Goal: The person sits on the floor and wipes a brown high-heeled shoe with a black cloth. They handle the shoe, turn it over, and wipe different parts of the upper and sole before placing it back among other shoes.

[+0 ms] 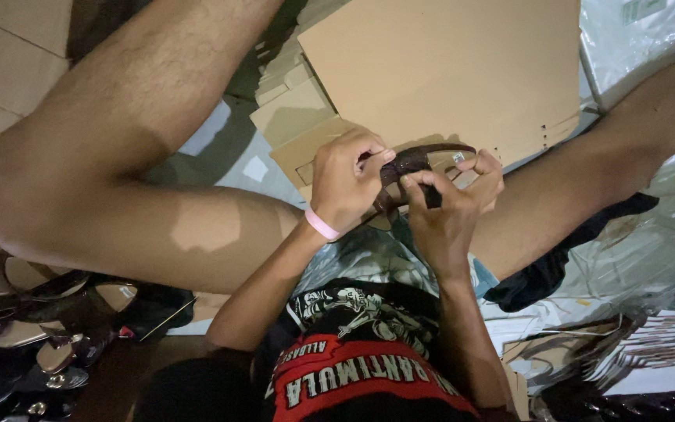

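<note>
Both hands meet over a dark brown strappy sandal [414,162] held above my lap. My left hand [345,184], with a pink band at the wrist, pinches the strap from the left. My right hand [447,207] grips the strap and the sandal's body from the right, fingers curled around it. A small metal buckle [458,157] shows on the strap near my right fingertips. Most of the sandal's sole is hidden behind my hands.
Flat cardboard box blanks [447,70] lie stacked between my bent legs. A pile of dark sandals [25,320] sits at the left by my knee. Clear plastic bags [650,234] and printed sheets [658,352] lie at the right.
</note>
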